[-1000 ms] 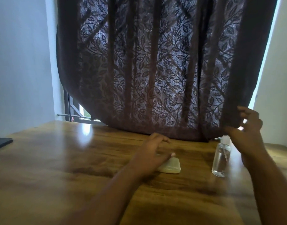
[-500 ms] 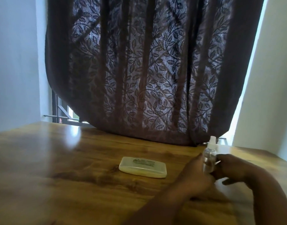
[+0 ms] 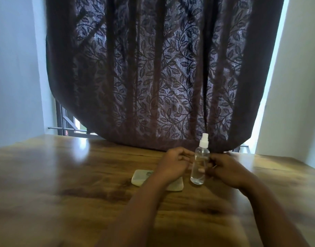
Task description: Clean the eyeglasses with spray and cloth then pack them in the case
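A clear spray bottle [image 3: 199, 164] with a white nozzle stands upright on the wooden table [image 3: 64, 184], in front of the curtain. My right hand [image 3: 226, 171] holds its right side with curled fingers. My left hand [image 3: 172, 164] has its curled fingers against the bottle's left side. A pale, closed eyeglass case [image 3: 139, 177] lies flat just left of the bottle, partly hidden under my left forearm. No eyeglasses or cloth are in view.
A dark brown leaf-patterned curtain [image 3: 153, 77] hangs over the table's far edge, right behind the bottle. A window grille [image 3: 64, 120] shows at the left below it. White walls close in on both sides.
My right hand let go of the curtain and came down to the bottle. My left hand left the case and joined it. The bottle now stands closer to the case.
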